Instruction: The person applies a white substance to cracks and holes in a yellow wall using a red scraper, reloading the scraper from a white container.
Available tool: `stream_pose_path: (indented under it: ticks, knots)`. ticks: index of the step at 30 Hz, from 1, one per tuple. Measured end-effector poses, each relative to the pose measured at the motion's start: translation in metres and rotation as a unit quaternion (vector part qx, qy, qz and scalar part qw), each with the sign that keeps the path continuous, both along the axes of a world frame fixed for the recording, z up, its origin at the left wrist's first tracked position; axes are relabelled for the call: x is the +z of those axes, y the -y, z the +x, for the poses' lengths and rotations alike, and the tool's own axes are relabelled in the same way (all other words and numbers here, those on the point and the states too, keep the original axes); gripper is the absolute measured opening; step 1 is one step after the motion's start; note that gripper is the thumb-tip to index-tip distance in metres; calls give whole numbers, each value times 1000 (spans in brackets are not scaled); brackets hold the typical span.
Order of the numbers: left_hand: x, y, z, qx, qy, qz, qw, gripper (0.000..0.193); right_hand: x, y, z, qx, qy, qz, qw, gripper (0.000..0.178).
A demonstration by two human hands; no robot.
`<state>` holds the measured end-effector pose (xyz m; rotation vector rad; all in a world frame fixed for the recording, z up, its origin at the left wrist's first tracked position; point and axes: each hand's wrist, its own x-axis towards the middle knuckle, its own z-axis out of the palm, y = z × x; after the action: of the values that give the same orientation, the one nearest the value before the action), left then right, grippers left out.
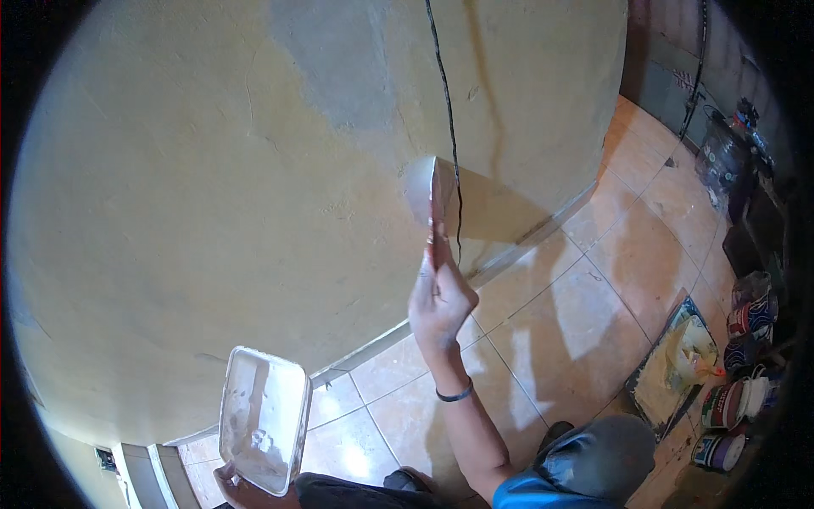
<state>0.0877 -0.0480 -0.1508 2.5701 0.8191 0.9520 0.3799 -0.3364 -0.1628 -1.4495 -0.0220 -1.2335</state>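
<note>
My right hand (441, 305), out in front at mid-height, is wrapped round the handle of a putty knife (436, 191). The knife appears almost edge-on, its blade up against the yellowish wall (212, 212). A pale, smooth patch (417, 188) shows on the wall just left of the blade. Low on the left, my left hand (242, 490) grips the bottom end of a white rectangular tub (303, 424). The tub is tilted and has white paste smeared inside; most of the left fingers are hidden beneath it.
A black cable (447, 93) hangs down the wall beside the knife. Higher up is a grey patch (339, 59). Tiled floor (585, 314) runs along the wall base. On the right are a messy paint tray (670, 373), several paint tubs (721, 407) and a dark bucket (725, 157).
</note>
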Motion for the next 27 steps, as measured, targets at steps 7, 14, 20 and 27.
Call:
stream_pose_path:
  ticks: [7, 14, 20, 27]
  knots:
    - [28, 12, 17, -72, 355, -600, 713, 60, 2, -34, -17, 47, 4, -62, 997, 39]
    - [51, 49, 33, 9, 330, -576, 747, 64, 15, -13, -10, 23, 6, -38, 999, 33]
    - [53, 42, 29, -117, 339, -667, 653, 67, 11, -29, -36, 131, -12, 42, 990, 34]
    - [44, 59, 30, -120, 343, -682, 635, 64, -8, 33, -38, 332, -67, 341, 877, 23]
